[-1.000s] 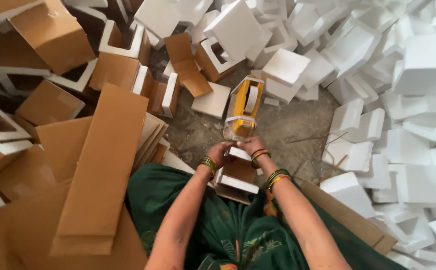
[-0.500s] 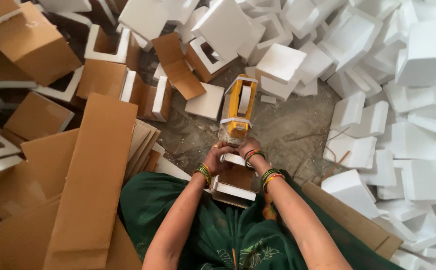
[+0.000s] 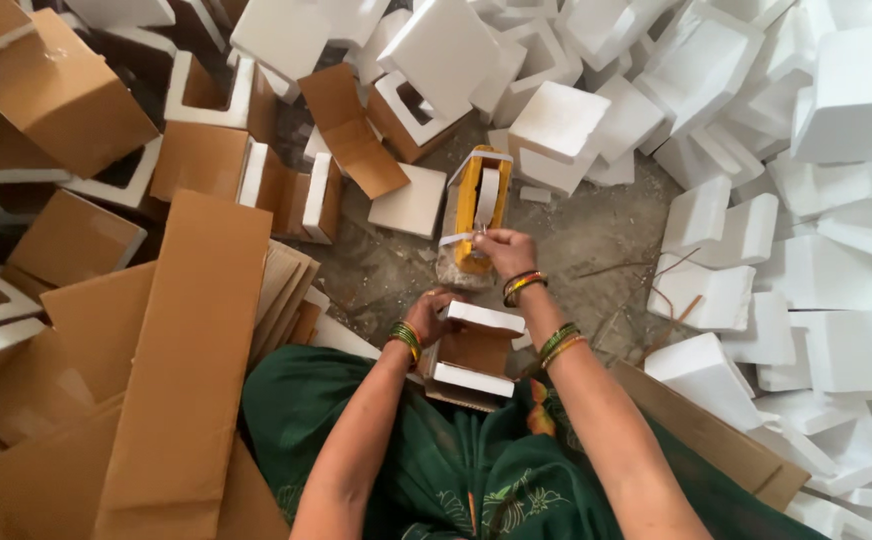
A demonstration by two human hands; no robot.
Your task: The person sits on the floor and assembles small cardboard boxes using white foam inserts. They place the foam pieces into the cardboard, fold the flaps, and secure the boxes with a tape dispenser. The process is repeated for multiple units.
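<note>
Nearest, a green garment [image 3: 476,470] covers the person's lap, and both forearms reach out over it. Resting at the lap's far edge is a small carton [image 3: 473,352] with white foam caps on its near and far ends, kept close so both hands can get at it. The left hand [image 3: 430,315] is curled against the carton's left side, fingers closed on its edge, apparently steadying it.

Just beyond, the right hand [image 3: 504,252] is stretched to a yellow tape dispenser [image 3: 474,212] that stands on the bare floor [image 3: 596,240]; its fingertips pinch together at the dispenser's near end, seemingly on the loose tape end, though the strip itself is too thin to make out. The dispenser stands dead ahead, within an arm's reach of the carton.

To the left, flat cardboard sheets [image 3: 191,350] lie stacked, long side running near to far, with folded boxes [image 3: 61,90] farther back. To the right and far, loose foam blocks [image 3: 756,230] are heaped all round, leaving only the small patch of floor in the middle.
</note>
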